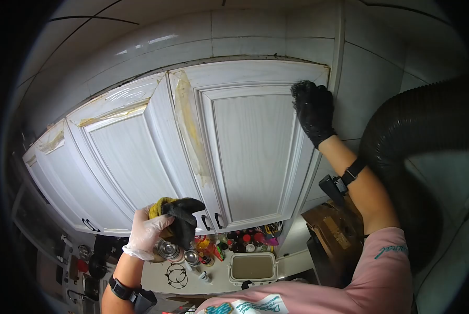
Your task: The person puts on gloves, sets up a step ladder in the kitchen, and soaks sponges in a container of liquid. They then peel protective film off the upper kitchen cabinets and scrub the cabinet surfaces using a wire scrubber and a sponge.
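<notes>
My right hand [315, 112], in a black glove, is raised to the upper right corner of a white cabinet door [252, 152]. Its fingers are curled round a dark wiry scouring pad [299, 90], pressed against the door frame. Lower down, my left hand [145, 230] wears a thin whitish see-through glove. It grips a bunched black-and-yellow work glove [183, 220] in front of the cabinet's lower edge. Peeling yellowed film [190, 125] clings to the left side of this door. More film [116, 112] hangs on the neighbouring door.
Below the cabinets, a counter [221, 282] carries a grey-white basin [252, 267], bottles [245, 246], metal lids [169, 250] and a black wire rack [177, 276]. A thick dark duct [396, 136] bends down at the right, beside a brown cardboard box [334, 227].
</notes>
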Motion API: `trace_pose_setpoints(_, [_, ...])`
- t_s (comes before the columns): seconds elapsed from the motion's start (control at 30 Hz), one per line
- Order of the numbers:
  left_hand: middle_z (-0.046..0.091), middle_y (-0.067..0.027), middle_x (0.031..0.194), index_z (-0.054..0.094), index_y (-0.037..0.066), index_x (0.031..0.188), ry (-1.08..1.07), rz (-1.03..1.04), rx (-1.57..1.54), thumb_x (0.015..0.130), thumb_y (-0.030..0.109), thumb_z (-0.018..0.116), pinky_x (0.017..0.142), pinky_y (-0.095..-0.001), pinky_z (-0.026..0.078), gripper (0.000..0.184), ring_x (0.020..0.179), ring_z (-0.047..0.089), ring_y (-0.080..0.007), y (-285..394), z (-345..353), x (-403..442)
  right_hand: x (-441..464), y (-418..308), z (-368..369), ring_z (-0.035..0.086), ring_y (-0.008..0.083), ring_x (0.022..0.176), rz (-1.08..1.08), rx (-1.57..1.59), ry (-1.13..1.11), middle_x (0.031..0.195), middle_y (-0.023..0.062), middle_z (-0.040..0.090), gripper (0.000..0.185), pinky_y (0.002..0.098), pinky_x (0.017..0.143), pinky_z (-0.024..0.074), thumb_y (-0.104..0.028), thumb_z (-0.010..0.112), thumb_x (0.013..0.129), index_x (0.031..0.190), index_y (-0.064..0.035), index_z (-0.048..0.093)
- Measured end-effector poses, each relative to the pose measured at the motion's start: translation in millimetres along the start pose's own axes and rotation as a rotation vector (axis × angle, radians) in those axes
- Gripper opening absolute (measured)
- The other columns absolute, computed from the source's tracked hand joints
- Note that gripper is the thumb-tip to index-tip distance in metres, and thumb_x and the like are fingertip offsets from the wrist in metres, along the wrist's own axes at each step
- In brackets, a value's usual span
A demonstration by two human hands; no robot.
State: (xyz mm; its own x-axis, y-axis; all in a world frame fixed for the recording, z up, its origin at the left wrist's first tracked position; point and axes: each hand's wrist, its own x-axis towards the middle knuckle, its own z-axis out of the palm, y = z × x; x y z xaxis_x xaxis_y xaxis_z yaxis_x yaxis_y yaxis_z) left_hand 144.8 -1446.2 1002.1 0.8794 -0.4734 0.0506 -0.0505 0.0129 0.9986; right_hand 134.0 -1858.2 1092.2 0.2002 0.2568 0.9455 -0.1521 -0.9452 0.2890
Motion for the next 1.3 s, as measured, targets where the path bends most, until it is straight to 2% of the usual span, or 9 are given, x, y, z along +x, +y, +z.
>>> trace_pose_setpoints(0.17, [0.062,-0.0059,0.080,0.059,-0.007,0.094,-0.095,0.051,0.053,0.072,-0.001,0.060,0.065,-0.0256,0.048,0.024,0.069,0.057,-0.0117,5.2,37.3,22.1,28.0,-79.4,40.9,0.053,0.0326,0.075,0.071,0.392,0.055,0.079,0.0154,0.056,0.010,0.0435,0.068,0.0431,-0.012,0.048,0.072,0.077,-0.0056,0.054])
trace_pose_setpoints(0.43, [0.063,-0.0063,0.080,0.058,-0.006,0.098,-0.076,0.078,0.053,0.073,0.003,0.060,0.063,-0.0258,0.050,0.027,0.069,0.061,-0.0147,2.4,23.9,10.0,-8.5,15.0,-2.8,0.057,0.0306,0.075,0.149,0.039,-0.083,0.079,0.0124,0.058,0.014,0.0413,0.070,0.0447,-0.016,0.052,0.070,0.078,-0.0082,0.060])
trace_pose_setpoints(0.9, [0.064,-0.0078,0.084,0.059,-0.006,0.097,-0.052,-0.037,0.103,0.071,0.004,0.062,0.070,-0.0270,0.049,0.028,0.074,0.061,-0.0159,-8.4,28.8,9.3,-42.7,-0.8,15.6,0.052,0.0313,0.082,0.223,-0.319,0.141,0.088,0.0141,0.056,0.017,0.0423,0.066,0.0397,-0.016,0.052,0.075,0.087,-0.0063,0.058])
trace_pose_setpoints(0.97, [0.064,-0.0082,0.084,0.059,-0.007,0.096,-0.046,-0.038,0.107,0.071,0.003,0.061,0.070,-0.0270,0.049,0.027,0.073,0.061,-0.0159,-10.5,26.9,5.7,-66.1,-8.6,15.4,0.050,0.0323,0.086,0.200,-0.174,0.079,0.089,0.0153,0.053,0.021,0.0441,0.070,0.0391,-0.018,0.053,0.075,0.091,-0.0050,0.054])
trace_pose_setpoints(1.0, [0.064,-0.0083,0.084,0.059,-0.007,0.096,-0.033,-0.016,0.087,0.071,0.002,0.060,0.070,-0.0270,0.049,0.027,0.073,0.061,-0.0160,-12.8,26.1,2.7,-67.7,-21.0,-4.9,0.050,0.0325,0.096,0.371,-0.088,-0.326,0.102,0.0168,0.054,0.034,0.0454,0.080,0.0394,-0.023,0.057,0.076,0.104,-0.0051,0.054])
trace_pose_setpoints(1.1, [0.063,-0.0061,0.083,0.059,-0.007,0.096,-0.019,-0.020,0.030,0.071,0.000,0.060,0.070,-0.0246,0.049,0.026,0.073,0.060,-0.0132,-17.4,24.5,-5.7,-146.6,-23.9,5.5,0.055,0.0278,0.086,0.217,0.026,-0.295,0.088,0.0115,0.056,0.024,0.0428,0.071,0.0427,-0.022,0.057,0.075,0.093,-0.0057,0.058])
trace_pose_setpoints(1.17, [0.063,-0.0056,0.083,0.059,-0.007,0.095,0.007,-0.042,0.005,0.071,0.000,0.059,0.069,-0.0248,0.048,0.025,0.073,0.059,-0.0127,-23.6,23.4,-9.1,-154.4,-18.2,10.1,0.055,0.0333,0.087,0.555,0.338,-0.355,0.094,0.0154,0.058,0.021,0.0445,0.074,0.0437,-0.017,0.058,0.075,0.093,-0.0071,0.059])
trace_pose_setpoints(1.23, [0.062,-0.0054,0.082,0.059,-0.007,0.095,-0.006,-0.049,0.014,0.071,0.000,0.059,0.069,-0.0249,0.048,0.025,0.073,0.059,-0.0124,-25.7,22.4,-8.0,-92.3,-16.4,-13.3,0.056,0.0323,0.080,0.331,-0.074,-0.355,0.083,0.0144,0.057,0.015,0.0429,0.068,0.0438,-0.017,0.055,0.078,0.088,-0.0067,0.059])
trace_pose_setpoints(1.3, [0.062,-0.0053,0.082,0.059,-0.008,0.095,-0.028,-0.063,0.025,0.071,0.000,0.059,0.069,-0.0250,0.048,0.025,0.072,0.058,-0.0121,-26.2,25.4,-5.2,-51.1,11.2,-7.9,0.055,0.0320,0.076,0.145,-0.149,0.140,0.080,0.0140,0.056,0.012,0.0427,0.067,0.0430,-0.014,0.052,0.079,0.086,-0.0065,0.058])
